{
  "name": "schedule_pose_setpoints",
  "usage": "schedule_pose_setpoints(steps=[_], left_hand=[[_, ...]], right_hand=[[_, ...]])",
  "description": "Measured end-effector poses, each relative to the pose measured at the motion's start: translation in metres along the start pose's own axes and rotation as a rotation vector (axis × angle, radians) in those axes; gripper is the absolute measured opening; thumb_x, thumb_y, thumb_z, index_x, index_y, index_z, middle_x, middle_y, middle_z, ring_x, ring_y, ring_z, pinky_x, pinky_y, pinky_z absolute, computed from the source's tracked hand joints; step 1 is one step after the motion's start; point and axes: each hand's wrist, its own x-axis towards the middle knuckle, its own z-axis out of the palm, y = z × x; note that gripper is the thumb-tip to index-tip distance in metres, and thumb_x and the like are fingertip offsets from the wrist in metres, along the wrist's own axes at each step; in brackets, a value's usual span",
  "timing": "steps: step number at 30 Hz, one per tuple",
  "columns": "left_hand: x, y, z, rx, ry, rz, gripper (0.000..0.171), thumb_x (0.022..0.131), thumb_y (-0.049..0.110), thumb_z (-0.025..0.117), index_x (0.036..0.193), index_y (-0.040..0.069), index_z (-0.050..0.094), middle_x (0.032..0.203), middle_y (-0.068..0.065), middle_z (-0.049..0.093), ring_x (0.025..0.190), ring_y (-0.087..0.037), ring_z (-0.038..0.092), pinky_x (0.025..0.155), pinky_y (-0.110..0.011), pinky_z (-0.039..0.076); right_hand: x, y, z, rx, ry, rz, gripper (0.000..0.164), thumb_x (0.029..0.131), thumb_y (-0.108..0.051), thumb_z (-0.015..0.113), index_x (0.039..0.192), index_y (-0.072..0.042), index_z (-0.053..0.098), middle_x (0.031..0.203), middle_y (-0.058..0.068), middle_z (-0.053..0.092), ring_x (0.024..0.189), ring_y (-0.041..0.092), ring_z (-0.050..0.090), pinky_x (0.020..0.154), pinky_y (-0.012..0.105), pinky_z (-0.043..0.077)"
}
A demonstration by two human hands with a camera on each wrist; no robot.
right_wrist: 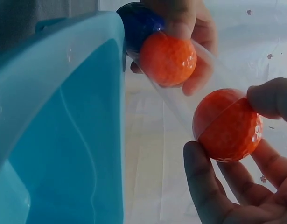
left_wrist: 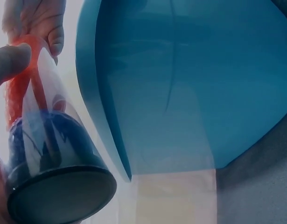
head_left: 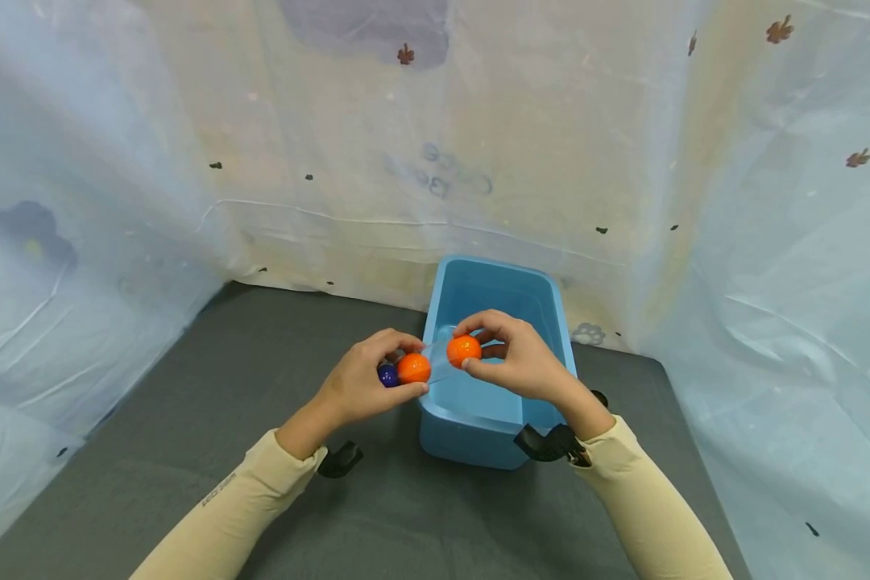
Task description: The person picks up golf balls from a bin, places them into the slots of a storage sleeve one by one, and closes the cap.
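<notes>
My left hand point(head_left: 362, 385) grips a clear tube point(left_wrist: 64, 195) with a dark round base, in front of the light-blue bin's left rim. Inside the tube, a dark blue ball point(head_left: 387, 375) sits at the base end, and a dimpled orange golf ball point(right_wrist: 167, 59) lies against it. My right hand point(head_left: 520, 364) pinches a second orange golf ball point(right_wrist: 227, 125) between thumb and fingertips, right at the tube's far mouth. An edge line crosses this ball in the right wrist view; how deep it sits in the tube, I cannot tell.
Below and behind the hands stands the light-blue bin point(head_left: 471, 440) on a dark grey table point(head_left: 210, 451). Pale patterned plastic sheeting point(head_left: 348, 145) hangs at the back and both sides. A black strap point(head_left: 547, 443) sits at the right wrist.
</notes>
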Motion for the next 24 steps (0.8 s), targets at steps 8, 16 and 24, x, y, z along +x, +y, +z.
schedule_pose_setpoints(steps=[8, 16, 24], left_hand=[[-0.001, -0.002, -0.0022, -0.026, 0.03, 0.027, 0.045, 0.069, 0.028, 0.086, 0.107, 0.011, 0.067, 0.099, 0.005, 0.064, 0.077, -0.009, 0.057, 0.067, -0.025, 0.054], [-0.0018, -0.004, -0.0019, -0.006, 0.029, 0.04, 0.047, 0.068, 0.028, 0.087, 0.106, 0.011, 0.068, 0.097, 0.005, 0.064, 0.076, -0.008, 0.057, 0.066, -0.025, 0.054], [-0.0027, -0.0039, -0.0025, 0.014, 0.041, 0.04, 0.044, 0.067, 0.029, 0.087, 0.104, 0.014, 0.068, 0.095, 0.005, 0.064, 0.076, -0.007, 0.056, 0.066, -0.024, 0.053]], right_hand=[[-0.0004, 0.0007, 0.0009, 0.033, -0.018, 0.028, 0.033, 0.084, -0.009, 0.071, 0.115, -0.013, 0.061, 0.115, 0.004, 0.062, 0.098, 0.018, 0.064, 0.083, 0.028, 0.056], [-0.0002, 0.0024, 0.0032, 0.033, -0.034, 0.028, 0.033, 0.084, -0.008, 0.07, 0.115, -0.011, 0.061, 0.115, 0.005, 0.062, 0.099, 0.018, 0.063, 0.084, 0.027, 0.056], [0.0005, 0.0035, 0.0043, 0.024, -0.032, 0.018, 0.033, 0.084, -0.008, 0.07, 0.115, -0.012, 0.061, 0.114, 0.004, 0.063, 0.099, 0.018, 0.063, 0.084, 0.028, 0.056]])
